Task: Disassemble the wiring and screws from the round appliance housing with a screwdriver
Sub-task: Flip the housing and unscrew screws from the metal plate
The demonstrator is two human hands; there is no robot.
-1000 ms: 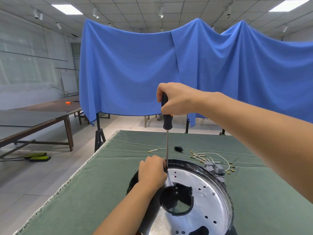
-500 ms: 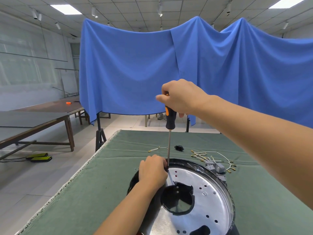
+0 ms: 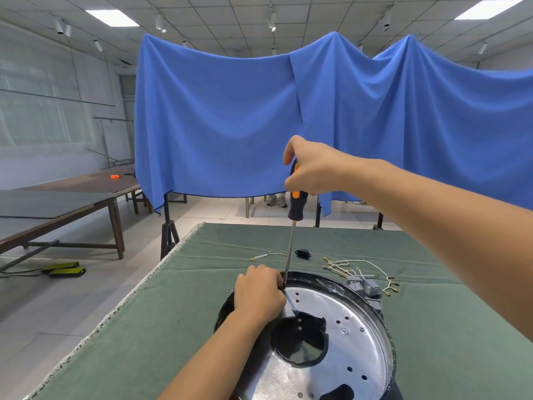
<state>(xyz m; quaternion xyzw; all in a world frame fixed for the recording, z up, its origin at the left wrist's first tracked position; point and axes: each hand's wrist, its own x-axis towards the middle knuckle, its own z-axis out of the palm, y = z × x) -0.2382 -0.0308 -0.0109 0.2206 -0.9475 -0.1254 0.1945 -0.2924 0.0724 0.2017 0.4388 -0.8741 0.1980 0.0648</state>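
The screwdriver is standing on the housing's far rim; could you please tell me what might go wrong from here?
1. The screwdriver tip sits right beside the left hand; a slip could jab its fingers.
2. The right hand grips only the handle's top, so the long shaft may wobble off the screw on the housing.

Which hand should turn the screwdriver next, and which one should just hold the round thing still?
The right hand should probably turn: it already grips the screwdriver handle from above. The left hand sits on the round housing rim by the tip, well placed to steady it.
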